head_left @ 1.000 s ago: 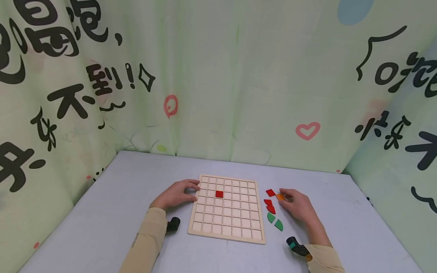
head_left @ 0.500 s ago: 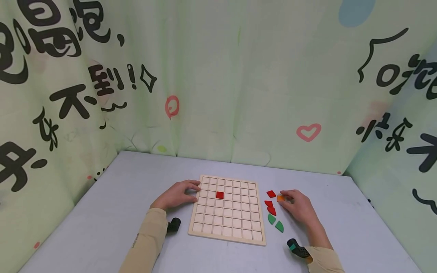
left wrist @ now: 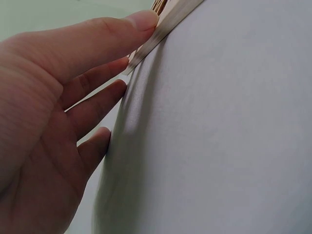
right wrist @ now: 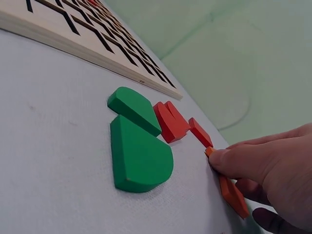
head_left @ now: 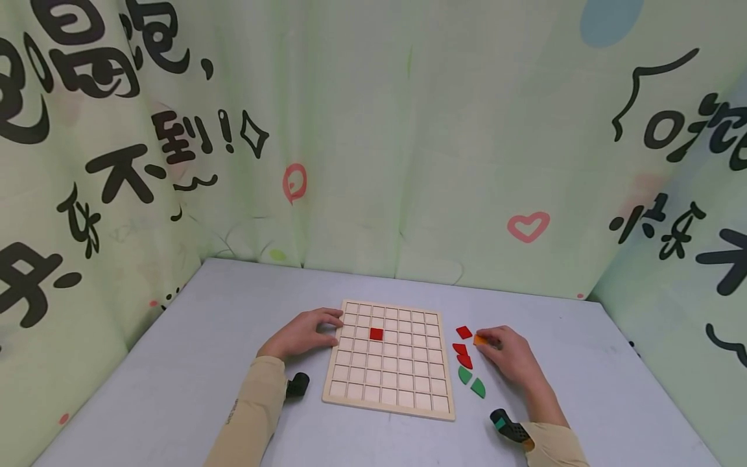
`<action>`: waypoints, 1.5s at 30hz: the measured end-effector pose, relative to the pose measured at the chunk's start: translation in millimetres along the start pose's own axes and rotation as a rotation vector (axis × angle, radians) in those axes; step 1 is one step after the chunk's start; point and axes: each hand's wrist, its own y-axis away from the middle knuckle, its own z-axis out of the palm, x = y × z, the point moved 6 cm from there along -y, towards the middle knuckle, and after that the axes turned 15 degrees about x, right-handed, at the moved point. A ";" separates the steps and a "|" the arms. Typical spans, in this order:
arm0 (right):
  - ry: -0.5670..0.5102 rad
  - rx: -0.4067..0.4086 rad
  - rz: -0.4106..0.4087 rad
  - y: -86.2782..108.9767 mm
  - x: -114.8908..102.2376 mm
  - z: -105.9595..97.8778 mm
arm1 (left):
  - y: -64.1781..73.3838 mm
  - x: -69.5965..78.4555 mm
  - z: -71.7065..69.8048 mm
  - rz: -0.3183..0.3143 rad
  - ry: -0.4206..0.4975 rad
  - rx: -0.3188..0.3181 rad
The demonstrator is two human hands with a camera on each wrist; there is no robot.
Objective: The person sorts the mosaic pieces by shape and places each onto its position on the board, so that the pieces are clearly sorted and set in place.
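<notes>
A square wooden grid board point(head_left: 388, 357) lies on the table with one red square tile point(head_left: 376, 334) in a cell. My left hand point(head_left: 303, 332) rests against the board's left edge, fingers fairly straight; in the left wrist view its thumb point(left wrist: 141, 20) touches the rim. To the right of the board my right hand point(head_left: 509, 350) pinches an orange tile point(head_left: 480, 340) low at the table. The right wrist view shows orange point(right wrist: 234, 197) on both sides of the thumb; whether this is one tile or two I cannot tell.
Between board and right hand lie a red square tile point(head_left: 463, 332), two red curved tiles point(head_left: 464, 361) touching each other, and two green quarter-round tiles point(head_left: 478, 388). A printed curtain point(head_left: 350, 162) stands behind and beside the table.
The orange tile has shifted slightly away from the red square tile and is more covered by my right fingers. The left hand stays at the board's edge.
</notes>
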 end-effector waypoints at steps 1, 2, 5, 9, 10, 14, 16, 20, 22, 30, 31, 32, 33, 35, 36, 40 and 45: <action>-0.001 0.001 0.003 0.1 -0.1 -0.2 | 0.1 -0.1 0.2 -0.001 0.001 0.000; -0.004 0.004 0.008 0.2 -0.4 -0.7 | 0.1 -0.3 0.4 -0.003 0.001 0.000; -0.014 0.020 0.021 -0.3 -1.8 -3.0 | 0.3 0.0 0.8 -0.009 0.004 -0.001; -0.039 0.039 0.021 -2.8 -7.2 -6.6 | 0.6 0.2 0.2 -0.005 0.001 0.001; -0.049 0.040 0.020 -3.6 -9.2 -7.0 | 0.6 0.3 0.0 -0.004 0.000 0.001; -0.090 0.041 0.011 -6.0 -21.2 -8.8 | 0.3 0.1 -0.6 -0.002 -0.003 0.002; -0.106 0.039 0.005 -6.5 -28.6 -8.8 | -0.1 0.0 -0.9 -0.005 -0.004 0.003; -0.130 0.024 -0.016 -5.8 -43.9 -6.6 | -0.3 -0.1 -1.3 -0.011 0.000 0.007; -0.141 0.012 -0.025 -4.7 -51.0 -4.5 | -0.2 -0.2 -1.1 -0.013 0.000 0.007; -0.184 -0.032 -0.123 -1.9 -81.9 13.1 | 0.3 1.7 -1.6 -0.008 0.001 0.001; -0.195 -0.040 -0.139 -1.6 -85.7 15.7 | 0.3 1.7 -1.6 -0.008 0.002 0.001; -0.205 -0.047 -0.156 -1.4 -89.4 18.2 | 0.3 1.4 -1.5 -0.007 0.003 0.001; -0.209 -0.052 -0.176 -1.3 -93.2 20.2 | 0.2 1.1 -1.4 -0.006 0.003 0.002; -0.222 -0.063 -0.210 -1.0 -100.4 23.3 | 0.1 0.6 -1.2 -0.009 0.006 0.003; -0.226 -0.070 -0.223 -1.0 -103.5 24.8 | 0.1 0.7 -1.2 -0.012 0.007 0.002; -0.230 -0.090 -0.246 -1.9 -113.2 30.2 | 0.0 0.4 -1.3 -0.008 0.002 0.005; -0.233 -0.118 -0.238 -3.0 -121.1 39.4 | 0.6 0.1 -1.4 0.002 0.001 0.002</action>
